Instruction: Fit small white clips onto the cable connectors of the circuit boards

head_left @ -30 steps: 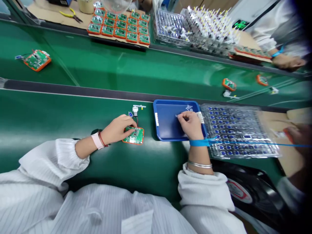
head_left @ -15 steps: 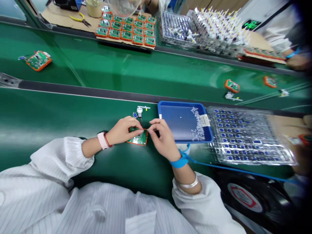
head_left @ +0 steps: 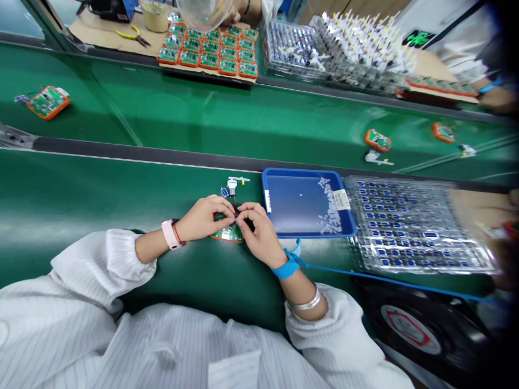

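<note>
left hand [head_left: 201,218] and right hand [head_left: 261,233] pinch narrow over the circuit board [head_left: 227,234], exact hold hidden; wired white part [head_left: 232,186] lies just beyond the grip, not seated; blue tray [head_left: 292,205] right of it.

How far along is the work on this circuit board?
Done, it seems: thin leads already join the white part to the orange-framed green circuit board. In hand: left hand and right hand pinch at its top edge. Remaining: white pieces in the blue tray, blue parts filling the clear tray.
</note>
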Available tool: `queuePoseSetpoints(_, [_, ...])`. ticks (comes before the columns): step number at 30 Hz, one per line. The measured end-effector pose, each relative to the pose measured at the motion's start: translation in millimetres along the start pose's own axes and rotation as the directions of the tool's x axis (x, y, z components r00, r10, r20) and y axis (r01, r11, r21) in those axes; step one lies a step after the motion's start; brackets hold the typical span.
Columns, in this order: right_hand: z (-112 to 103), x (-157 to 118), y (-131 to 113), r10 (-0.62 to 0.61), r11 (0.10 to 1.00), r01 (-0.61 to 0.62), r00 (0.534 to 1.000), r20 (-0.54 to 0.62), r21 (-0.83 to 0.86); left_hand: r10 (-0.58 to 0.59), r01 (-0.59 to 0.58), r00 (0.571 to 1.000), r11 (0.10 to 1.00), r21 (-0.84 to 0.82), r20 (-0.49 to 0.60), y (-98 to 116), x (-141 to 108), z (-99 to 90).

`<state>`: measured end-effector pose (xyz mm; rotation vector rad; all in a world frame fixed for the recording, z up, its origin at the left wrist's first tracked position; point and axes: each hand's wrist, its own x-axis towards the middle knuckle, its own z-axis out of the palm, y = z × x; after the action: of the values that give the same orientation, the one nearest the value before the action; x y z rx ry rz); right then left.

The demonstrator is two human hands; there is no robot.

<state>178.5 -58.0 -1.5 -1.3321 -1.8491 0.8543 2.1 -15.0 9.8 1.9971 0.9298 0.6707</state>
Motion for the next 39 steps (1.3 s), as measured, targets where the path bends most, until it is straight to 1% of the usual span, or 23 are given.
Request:
queuePoseSetpoints(3, [2.1,0.8,1.1,0.002,1.0,-0.002,1.0,0.013,-0.007,-0.011,0.011,1.0,0.999,0.031,-0.008,0.2,1.3,1.0])
queuePoseSetpoints(6, [2.6,2.4,2.5,0.029,1.0,-0.029,1.0,0.011,0.001,-0.043,0.044,0.999,0.997,0.062,-0.01,1.3,4.0,2.6])
queuePoseSetpoints(10, [1.1,5.0,6.0,0.058,0.998,-0.058,0.998,0.016,0.004,-0.094,0.093,0.995,0.992,0.09,0.01,3.0,9.4,3.6])
queuePoseSetpoints(12, [2.3,4.5,6.5,0.056,0.998,-0.056,0.998,0.026,-0.013,-0.094,0.092,0.995,0.992,0.09,0.026,2.6,10.7,2.8])
queuePoseSetpoints(14, [6.1,2.4,4.2,0.035,0.998,-0.035,0.999,-0.002,-0.046,-0.081,0.078,0.996,0.992,0.102,0.028,1.2,9.2,1.0])
queuePoseSetpoints(16, [9.6,0.2,-1.2,0.003,0.996,-0.008,0.998,-0.063,-0.087,-0.056,0.055,0.998,0.987,0.15,0.008,-1.0,4.2,-1.7])
queuePoseSetpoints(18, [6.8,-0.1,-7.0,-0.034,0.992,0.018,0.992,-0.125,-0.125,0.008,-0.016,0.999,0.973,0.232,0.038,-3.6,-3.9,-4.6])
queuePoseSetpoints(20, [-8.5,1.6,-8.2,-0.075,0.983,0.044,0.981,-0.176,-0.177,0.102,-0.138,0.987,0.939,0.316,0.126,-5.6,-13.2,-7.0])
queuePoseSetpoints(22, [-37.8,2.1,0.2,-0.108,0.964,0.047,0.968,-0.225,-0.261,0.156,-0.225,0.966,0.899,0.377,0.204,-6.3,-21.3,-8.2])
queuePoseSetpoints(24, [-74.8,-1.9,19.8,-0.098,0.933,-0.008,0.956,-0.276,-0.36,0.152,-0.235,0.963,0.88,0.412,0.224,-5.2,-25.7,-8.4])
queuePoseSetpoints(26, [-109.3,-10.8,46.7,-0.023,0.887,-0.144,0.935,-0.354,-0.439,0.106,-0.189,0.969,0.897,0.399,0.221,-2.9,-24.6,-9.3])
queuePoseSetpoints(28, [-133.1,-21.5,73.0,0.058,0.822,-0.294,0.895,-0.441,-0.488,0.039,-0.093,0.982,0.95,0.297,0.184,-0.6,-17.0,-13.2])
queuePoseSetpoints(29, [-140.1,-26.3,83.8,0.086,0.797,-0.341,0.881,-0.465,-0.499,-0.001,-0.032,0.987,0.979,0.203,0.158,0.2,-10.6,-17.1])
queuePoseSetpoints(30, [-144.1,-30.2,92.3,0.107,0.782,-0.367,0.875,-0.472,-0.504,-0.039,0.029,0.991,0.996,0.084,0.127,0.5,-2.4,-22.5])
queuePoseSetpoints(32, [-145.8,-34.5,102.6,0.13,0.782,-0.367,0.886,-0.445,-0.503,-0.108,0.114,0.993,0.978,-0.172,0.04,-1.0,19.2,-37.6])
queuePoseSetpoints(33, [-145.1,-35.1,104.8,0.138,0.788,-0.359,0.895,-0.425,-0.5,-0.137,0.123,0.99,0.953,-0.276,-0.032,-3.2,32.2,-46.9])
queuePoseSetpoints(34, [-144.2,-35.0,105.8,0.145,0.795,-0.352,0.901,-0.41,-0.494,-0.163,0.109,0.978,0.93,-0.35,-0.129,-6.8,46.1,-57.0])
queuePoseSetpoints(35, [-143.5,-34.5,106.0,0.152,0.801,-0.349,0.904,-0.399,-0.487,-0.181,0.074,0.951,0.92,-0.385,-0.25,-11.9,60.1,-67.4])
queuePoseSetpoints(36, [-143.2,-34.0,105.8,0.158,0.805,-0.349,0.906,-0.394,-0.48,-0.177,0.021,0.908,0.925,-0.379,-0.38,-18.6,73.5,-77.8])
queuePoseSetpoints(37, [-143.2,-33.5,105.5,0.165,0.806,-0.352,0.905,-0.391,-0.476,-0.157,-0.019,0.86,0.94,-0.339,-0.485,-26.8,85.3,-87.7])
queuePoseSetpoints(38, [-143.6,-33.2,105.2,0.172,0.805,-0.357,0.905,-0.389,-0.475,-0.138,-0.034,0.805,0.96,-0.277,-0.577,-36.4,94.9,-97.0])
queuePoseSetpoints(39, [-144.2,-33.1,105.2,0.18,0.803,-0.36,0.906,-0.383,-0.475,-0.122,-0.014,0.765,0.979,-0.206,-0.632,-47.0,101.5,-105.4])
